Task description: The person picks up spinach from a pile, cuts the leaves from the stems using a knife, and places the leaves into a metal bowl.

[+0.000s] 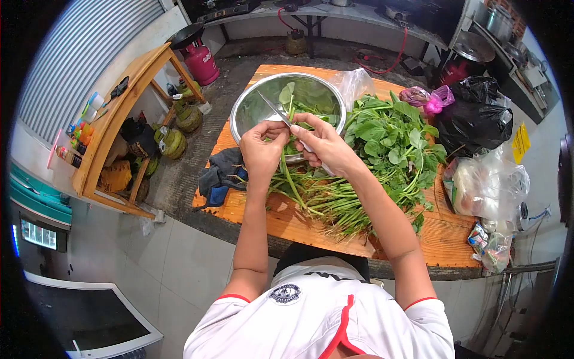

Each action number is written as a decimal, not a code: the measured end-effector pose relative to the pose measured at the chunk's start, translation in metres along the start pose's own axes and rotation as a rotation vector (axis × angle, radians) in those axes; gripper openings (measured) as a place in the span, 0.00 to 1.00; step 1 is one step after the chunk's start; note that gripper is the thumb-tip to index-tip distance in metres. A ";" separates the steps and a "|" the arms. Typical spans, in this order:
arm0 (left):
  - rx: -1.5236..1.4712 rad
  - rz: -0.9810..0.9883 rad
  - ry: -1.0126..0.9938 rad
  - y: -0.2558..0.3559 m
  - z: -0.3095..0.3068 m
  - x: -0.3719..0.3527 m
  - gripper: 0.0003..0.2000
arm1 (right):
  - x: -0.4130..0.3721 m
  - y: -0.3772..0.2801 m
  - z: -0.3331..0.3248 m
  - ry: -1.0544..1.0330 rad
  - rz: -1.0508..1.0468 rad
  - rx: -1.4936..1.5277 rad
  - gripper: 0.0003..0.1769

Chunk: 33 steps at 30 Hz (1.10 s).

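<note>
Above the near rim of a steel bowl (244,107), my two hands almost meet. My right hand (326,143) grips a knife (274,107), its blade pointing up and to the left over the bowl. Pinched in my left hand (263,148) is a leafy green stem (289,179); its leaf rises over the bowl and its long stalk hangs down toward the table. Some green leaves lie inside the bowl. A large heap of leafy greens (388,140) spreads to the right, with stalks and roots toward me. My fingers partly hide where blade and stem come together.
The wooden table (442,245) carries a dark cloth (224,176) left of the bowl. Black plastic bags (475,113), a pink bag (439,99) and clear bags (490,185) line its right side. A wooden shelf (125,113) stands at left, near a pink gas cylinder (201,64).
</note>
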<state>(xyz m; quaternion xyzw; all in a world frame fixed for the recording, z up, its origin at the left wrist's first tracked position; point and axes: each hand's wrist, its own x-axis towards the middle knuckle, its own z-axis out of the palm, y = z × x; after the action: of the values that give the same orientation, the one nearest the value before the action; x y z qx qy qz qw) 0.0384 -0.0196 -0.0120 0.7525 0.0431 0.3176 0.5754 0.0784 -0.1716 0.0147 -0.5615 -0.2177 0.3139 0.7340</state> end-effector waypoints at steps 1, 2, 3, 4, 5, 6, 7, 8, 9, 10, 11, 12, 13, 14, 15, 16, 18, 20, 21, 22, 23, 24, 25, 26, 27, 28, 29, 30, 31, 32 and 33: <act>0.020 0.013 -0.005 -0.001 -0.001 0.000 0.07 | 0.001 0.000 -0.001 -0.005 0.010 0.031 0.19; 0.027 0.005 -0.007 0.001 0.000 0.000 0.07 | 0.003 0.001 -0.002 -0.011 0.021 0.062 0.17; 0.033 -0.003 -0.008 0.003 0.000 -0.001 0.08 | 0.004 0.001 -0.003 -0.018 0.033 0.093 0.15; 0.039 -0.010 -0.009 0.006 0.000 -0.001 0.08 | 0.004 0.001 -0.002 -0.013 0.037 0.104 0.14; 0.016 -0.034 -0.034 0.007 -0.001 -0.001 0.09 | 0.004 0.000 -0.001 -0.008 0.041 0.114 0.14; -0.009 -0.058 -0.060 0.008 -0.003 -0.001 0.10 | 0.004 -0.001 0.000 -0.002 0.045 0.125 0.13; -0.033 -0.082 -0.088 0.009 -0.004 0.000 0.11 | 0.005 -0.001 -0.001 0.000 0.047 0.140 0.13; -0.087 -0.114 -0.122 0.009 -0.007 -0.001 0.12 | 0.006 -0.001 -0.002 0.003 0.050 0.156 0.13; -0.141 -0.146 -0.156 0.010 -0.010 -0.002 0.13 | 0.008 -0.001 -0.004 0.005 0.053 0.173 0.13; -0.195 -0.175 -0.189 0.011 -0.014 -0.003 0.14 | 0.009 -0.001 -0.006 0.016 0.056 0.178 0.13; -0.148 -0.206 -0.215 0.012 -0.017 -0.005 0.14 | 0.010 0.000 -0.007 0.027 0.059 0.184 0.14; -0.100 -0.238 -0.241 0.013 -0.020 -0.008 0.15 | 0.011 0.000 -0.009 0.038 0.064 0.189 0.14; -0.052 -0.271 -0.266 0.015 -0.023 -0.010 0.15 | 0.012 0.000 -0.010 0.026 0.067 0.196 0.15; -0.077 -0.291 -0.248 0.016 -0.022 -0.012 0.16 | 0.013 0.000 -0.011 0.014 0.071 0.203 0.16; -0.065 -0.284 -0.255 0.016 -0.024 -0.014 0.16 | 0.013 0.001 -0.011 0.002 0.074 0.210 0.17; -0.055 -0.274 -0.264 0.016 -0.025 -0.014 0.15 | 0.014 0.000 -0.009 0.033 0.070 0.213 0.17; -0.076 -0.272 -0.255 0.017 -0.024 -0.015 0.15 | 0.016 -0.002 -0.011 0.047 0.089 0.248 0.16; -0.134 -0.290 -0.216 0.020 -0.024 -0.015 0.14 | 0.016 -0.005 -0.013 0.039 0.084 0.280 0.17; -0.160 -0.270 -0.198 0.015 -0.025 -0.014 0.13 | 0.015 -0.005 -0.012 0.036 0.070 0.256 0.17; -0.186 -0.252 -0.179 0.006 -0.027 -0.012 0.13 | 0.012 -0.005 -0.010 0.033 0.056 0.231 0.18; -0.214 -0.233 -0.162 0.001 -0.028 -0.009 0.12 | 0.009 -0.005 -0.009 0.031 0.043 0.207 0.18; -0.230 -0.239 -0.167 0.000 -0.028 -0.007 0.12 | 0.008 -0.002 -0.008 0.019 0.014 0.162 0.20; -0.246 -0.247 -0.171 -0.002 -0.028 -0.006 0.12 | 0.005 0.000 -0.006 0.004 0.031 0.118 0.21; -0.260 -0.255 -0.176 -0.003 -0.029 -0.006 0.12 | 0.001 0.001 -0.002 -0.012 0.048 0.075 0.22; -0.255 -0.262 -0.175 -0.002 -0.029 -0.007 0.11 | -0.002 0.002 0.000 -0.027 0.064 0.031 0.23; -0.251 -0.268 -0.175 -0.001 -0.030 -0.007 0.11 | -0.002 0.006 0.000 -0.054 0.047 -0.014 0.25; -0.246 -0.275 -0.175 -0.001 -0.030 -0.007 0.11 | -0.002 0.009 0.000 -0.076 0.054 -0.009 0.25; -0.243 -0.280 -0.182 -0.002 -0.030 -0.007 0.11 | -0.001 0.011 0.001 -0.100 0.062 -0.005 0.26; -0.240 -0.284 -0.187 -0.004 -0.030 -0.006 0.11 | -0.001 0.012 0.001 -0.125 0.070 -0.001 0.26; -0.237 -0.288 -0.191 -0.005 -0.031 -0.006 0.10 | -0.001 0.013 0.002 -0.116 0.073 -0.012 0.26; -0.238 -0.294 -0.184 -0.004 -0.032 -0.006 0.10 | -0.001 0.012 0.003 -0.113 0.075 -0.014 0.26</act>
<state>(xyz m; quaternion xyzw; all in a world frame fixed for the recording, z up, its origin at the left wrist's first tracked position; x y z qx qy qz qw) 0.0178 0.0055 -0.0140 0.6907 0.0616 0.1629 0.7019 0.0731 -0.1684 0.0042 -0.5558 -0.2398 0.3711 0.7042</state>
